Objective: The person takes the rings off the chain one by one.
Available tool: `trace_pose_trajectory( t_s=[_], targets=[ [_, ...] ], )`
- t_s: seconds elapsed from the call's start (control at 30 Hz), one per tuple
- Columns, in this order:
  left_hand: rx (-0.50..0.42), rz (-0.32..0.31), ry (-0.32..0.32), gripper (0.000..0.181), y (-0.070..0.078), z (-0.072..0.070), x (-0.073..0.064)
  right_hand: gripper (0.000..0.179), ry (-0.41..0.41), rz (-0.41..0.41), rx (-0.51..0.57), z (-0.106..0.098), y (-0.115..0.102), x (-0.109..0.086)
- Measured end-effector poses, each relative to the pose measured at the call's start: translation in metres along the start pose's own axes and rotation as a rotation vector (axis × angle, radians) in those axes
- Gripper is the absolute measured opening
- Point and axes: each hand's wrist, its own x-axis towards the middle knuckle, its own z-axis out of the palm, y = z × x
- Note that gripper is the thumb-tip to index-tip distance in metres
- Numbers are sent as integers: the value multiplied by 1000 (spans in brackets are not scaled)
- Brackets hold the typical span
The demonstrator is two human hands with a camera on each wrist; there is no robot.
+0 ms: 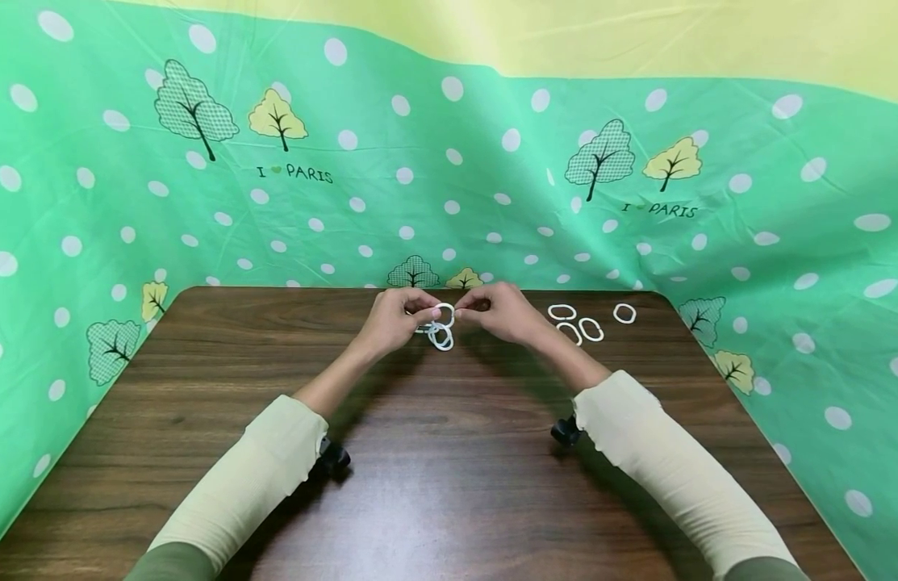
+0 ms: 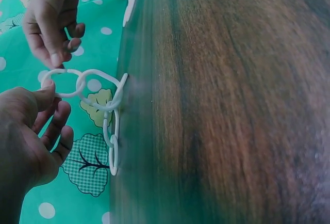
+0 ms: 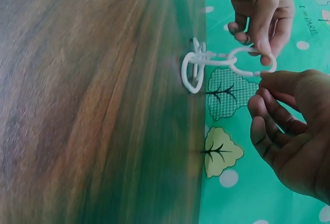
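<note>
My left hand [image 1: 394,323] pinches a white plastic chain link [image 2: 73,71] between thumb and forefinger, just above the far part of the table. From the opposite side, my right hand [image 1: 503,313] brings thumb and forefinger together on the edge of that same link. Its other fingers are bent loosely in the right wrist view. Several more white links hang joined from the held one as a short chain [image 2: 113,157], the lower ones down at the tabletop. Small gaps show in the rim of the held link [image 3: 243,72].
Several loose white oval links [image 1: 591,329] lie on the brown wooden table [image 1: 419,452] to the right of my right hand, one [image 1: 624,314] farther out. A green dotted cloth [image 1: 449,177] hangs around the table's back and sides.
</note>
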Motion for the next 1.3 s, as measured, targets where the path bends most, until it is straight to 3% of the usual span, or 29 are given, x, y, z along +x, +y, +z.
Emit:
trace_pose_trajectory(
  t_s=[0.33, 0.63, 1.03, 1.3],
  targets=[
    [6, 16, -2, 12, -2, 0, -1, 16, 11, -77, 38, 4, -16, 5],
    [-5, 11, -3, 14, -2, -1, -3, 12, 30, -105, 39, 6, -17, 8],
    [-11, -28, -19, 13, -13, -4, -6, 15, 68, -59, 19, 4, -13, 7],
    [61, -50, -92, 18, -14, -1, -6, 12, 76, -42, 23, 4, -10, 5]
  ],
)
